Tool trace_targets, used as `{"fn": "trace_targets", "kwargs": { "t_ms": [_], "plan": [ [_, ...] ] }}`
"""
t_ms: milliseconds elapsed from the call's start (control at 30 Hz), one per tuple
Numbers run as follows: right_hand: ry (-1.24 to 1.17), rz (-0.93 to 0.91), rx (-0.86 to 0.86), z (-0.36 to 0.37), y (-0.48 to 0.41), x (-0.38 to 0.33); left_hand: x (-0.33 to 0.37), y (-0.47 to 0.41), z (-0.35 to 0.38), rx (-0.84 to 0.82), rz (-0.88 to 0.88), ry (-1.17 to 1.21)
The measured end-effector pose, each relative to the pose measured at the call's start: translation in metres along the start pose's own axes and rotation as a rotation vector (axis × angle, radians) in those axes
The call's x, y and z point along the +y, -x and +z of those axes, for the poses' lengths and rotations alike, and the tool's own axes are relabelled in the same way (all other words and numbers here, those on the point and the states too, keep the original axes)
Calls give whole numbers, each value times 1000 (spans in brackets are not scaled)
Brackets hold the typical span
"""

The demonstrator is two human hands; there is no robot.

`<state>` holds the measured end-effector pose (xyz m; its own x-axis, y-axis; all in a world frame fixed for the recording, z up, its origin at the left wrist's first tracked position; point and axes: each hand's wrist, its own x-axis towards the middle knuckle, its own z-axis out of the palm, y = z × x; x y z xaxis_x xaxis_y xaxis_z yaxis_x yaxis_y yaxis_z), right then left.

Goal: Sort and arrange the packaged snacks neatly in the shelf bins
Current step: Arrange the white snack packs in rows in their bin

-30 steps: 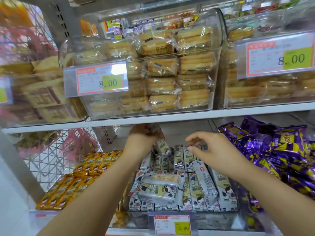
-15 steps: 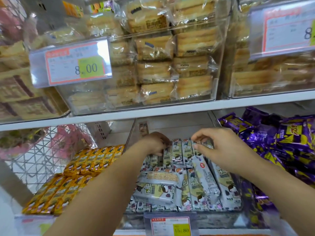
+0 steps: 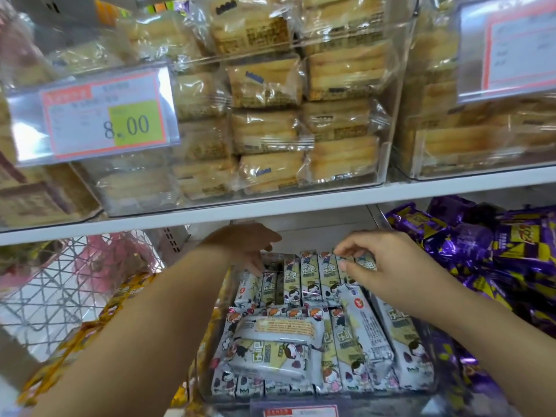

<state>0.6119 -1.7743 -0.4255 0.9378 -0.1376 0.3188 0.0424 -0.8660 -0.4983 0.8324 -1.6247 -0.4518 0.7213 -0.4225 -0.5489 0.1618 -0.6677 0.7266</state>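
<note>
Left fingers point(image 3: 255, 264) lower, among back-row packets point(image 3: 310, 275)

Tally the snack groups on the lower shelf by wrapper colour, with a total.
Yellow wrappers: 1
White cartoon wrappers: 1
Purple wrappers: 1
Total: 3
Pink shape behind the mesh: too blurred to count.

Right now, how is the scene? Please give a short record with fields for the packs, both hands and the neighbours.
white packs: two rows, back and front
loose pack: lies crosswise on the front row
left hand: at the back row's left end, fingers down among the packs; grip unclear
right hand: pinches the top of an upright pack at the back row's right end
neighbours: yellow packs left, purple packs right
</note>
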Motion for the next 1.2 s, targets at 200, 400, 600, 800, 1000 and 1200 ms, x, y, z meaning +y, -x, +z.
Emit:
{"fn": "trace_targets", "kwargs": {
  "t_ms": [200, 400, 600, 800, 1000, 1200],
  "plan": [
    [-2, 5, -18, 1, 0, 2, -3, -10, 17, -26, 0, 12],
    [0, 11, -19, -1, 2, 2, -1, -11, 23, -27, 65, 7],
    [-6, 5, -34, 0, 5, 2, -6, -4, 32, 115, 181, -503],
    [-27, -6, -27, -3, 7, 3, -5, -2, 40, 117, 222, -872],
    [-42, -14, -24, -5, 12, 8, -9, 3, 40, 156, 191, -680],
    [-23, -26, -29, -5, 14, 12, -24, 6, 43, 258, 272, -208]
  ]
}}
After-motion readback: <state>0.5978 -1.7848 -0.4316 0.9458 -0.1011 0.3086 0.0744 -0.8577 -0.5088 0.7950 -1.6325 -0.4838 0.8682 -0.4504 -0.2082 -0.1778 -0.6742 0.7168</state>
